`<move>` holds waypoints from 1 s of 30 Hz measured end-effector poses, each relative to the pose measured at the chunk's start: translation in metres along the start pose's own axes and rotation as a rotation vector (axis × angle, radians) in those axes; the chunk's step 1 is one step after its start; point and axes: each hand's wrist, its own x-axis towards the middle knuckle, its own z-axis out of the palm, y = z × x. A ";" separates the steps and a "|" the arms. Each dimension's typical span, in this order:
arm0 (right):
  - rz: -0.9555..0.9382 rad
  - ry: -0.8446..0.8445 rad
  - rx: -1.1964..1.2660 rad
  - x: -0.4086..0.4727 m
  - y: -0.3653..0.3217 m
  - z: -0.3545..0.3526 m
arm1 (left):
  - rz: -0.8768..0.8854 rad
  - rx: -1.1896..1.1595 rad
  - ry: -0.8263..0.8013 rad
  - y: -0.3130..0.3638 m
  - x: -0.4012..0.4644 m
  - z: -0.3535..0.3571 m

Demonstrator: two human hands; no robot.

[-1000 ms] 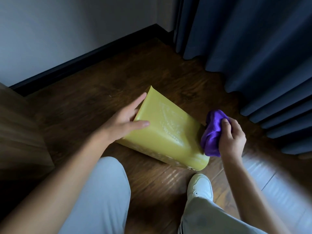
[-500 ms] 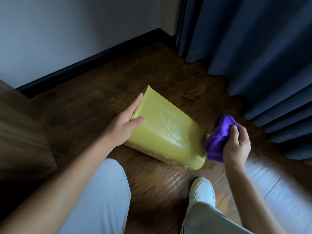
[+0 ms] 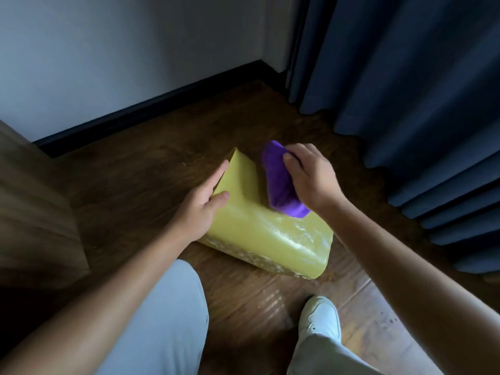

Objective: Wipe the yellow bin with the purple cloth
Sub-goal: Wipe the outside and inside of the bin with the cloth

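Note:
The yellow bin (image 3: 270,234) lies on its side on the dark wooden floor, its upper face wet and streaked. My left hand (image 3: 201,204) holds its far left end, fingers straight along the edge and thumb pressed on the top face. My right hand (image 3: 311,177) grips the bunched purple cloth (image 3: 281,185) and presses it onto the far part of the bin's upper face, close to the left hand.
A dark blue curtain (image 3: 405,90) hangs along the right side. A white wall with a black skirting board (image 3: 151,112) runs behind. A wooden cabinet side (image 3: 35,201) stands at left. My white shoe (image 3: 320,318) and light trouser legs are below the bin.
My right hand has carried the purple cloth from the bin's near right end up and left onto its far upper face. The left hand has stayed on the far edge.

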 end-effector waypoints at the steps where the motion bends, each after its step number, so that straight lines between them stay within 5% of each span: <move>1: -0.035 -0.031 -0.013 0.003 -0.010 0.010 | -0.010 -0.015 0.007 -0.001 0.000 0.001; 6: -0.074 -0.131 -0.115 -0.014 -0.033 0.063 | -0.041 0.008 0.106 -0.002 -0.003 0.002; 13: -0.078 0.026 -0.197 -0.044 -0.007 0.074 | -0.003 0.072 0.126 -0.002 -0.003 0.005; 30: 0.625 0.171 -0.201 -0.111 0.111 0.029 | -0.008 0.082 0.083 -0.001 0.000 -0.001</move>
